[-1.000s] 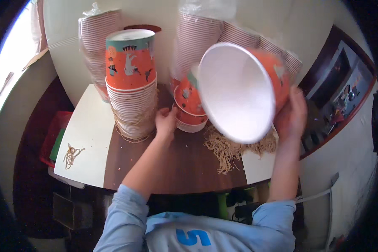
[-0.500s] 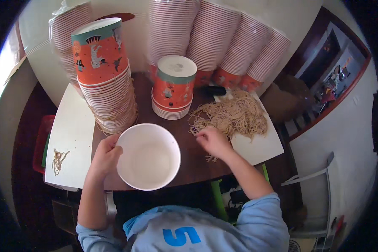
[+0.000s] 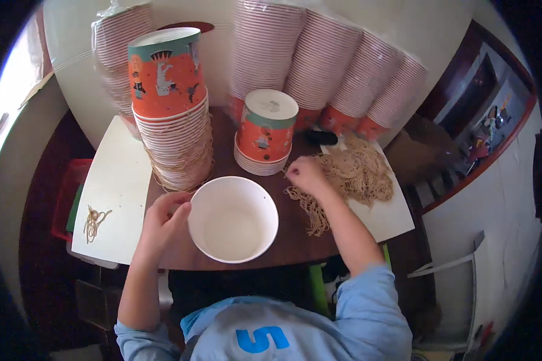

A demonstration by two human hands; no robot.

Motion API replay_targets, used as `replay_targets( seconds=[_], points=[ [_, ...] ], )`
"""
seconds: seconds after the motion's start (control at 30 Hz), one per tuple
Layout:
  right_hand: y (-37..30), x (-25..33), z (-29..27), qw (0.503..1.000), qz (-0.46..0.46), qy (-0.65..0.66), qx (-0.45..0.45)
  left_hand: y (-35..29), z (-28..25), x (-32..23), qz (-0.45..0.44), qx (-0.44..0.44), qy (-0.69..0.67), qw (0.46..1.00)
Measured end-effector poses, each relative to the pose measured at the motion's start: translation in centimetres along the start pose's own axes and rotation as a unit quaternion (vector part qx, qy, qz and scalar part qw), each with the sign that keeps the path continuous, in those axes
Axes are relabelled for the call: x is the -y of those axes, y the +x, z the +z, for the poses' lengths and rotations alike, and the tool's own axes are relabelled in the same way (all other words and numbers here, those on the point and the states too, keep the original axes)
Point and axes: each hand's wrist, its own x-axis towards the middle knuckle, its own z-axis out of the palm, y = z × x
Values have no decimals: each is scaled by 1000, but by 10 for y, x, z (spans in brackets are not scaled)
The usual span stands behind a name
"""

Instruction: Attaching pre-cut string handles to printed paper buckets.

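A white paper tub (image 3: pixel 233 220) stands with its mouth up at the near edge of the brown table, empty inside. My left hand (image 3: pixel 164 218) is at its left rim, thumb and fingers apart, the fingertips close against its outer wall. At the left edge of a heap of tan rubber bands (image 3: pixel 358 171), my right hand (image 3: pixel 308 175) has its fingers pinched on a rubber band. Loose strands hang below that hand on the tabletop. Just behind the open tub is a short upside-down stack of orange and green printed tubs (image 3: pixel 264 141).
A tall stack of upturned tubs (image 3: pixel 173 138), wound with rubber bands, rises at left. Plastic-wrapped tub stacks (image 3: pixel 325 57) line the wall. A few loose rubber bands (image 3: pixel 94 223) lie on the white left panel. A black object (image 3: pixel 321 138) sits behind the heap.
My right hand has moved away from me along the heap's left edge, and strands below it are spread out. The left thumb has come off the tub's inner rim.
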Motion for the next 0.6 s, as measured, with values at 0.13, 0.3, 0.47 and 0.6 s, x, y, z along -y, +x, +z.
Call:
replay_targets(
  seconds=[0.13, 0.3, 0.47, 0.6],
  points=[
    [-8, 19, -78, 964, 44, 251, -70, -8, -8, -17, 31, -11, 29, 999],
    [-1, 31, -153, 900, 65, 413, -123, -3, 1, -34, 116, -12, 46, 992],
    [-5, 43, -127, 991, 2, 127, 44, -7, 4, -42, 106, 4, 43, 993],
    [-21, 22, -37, 990, -63, -7, 123, -12, 3, -39, 126, 7, 76, 989]
  ],
)
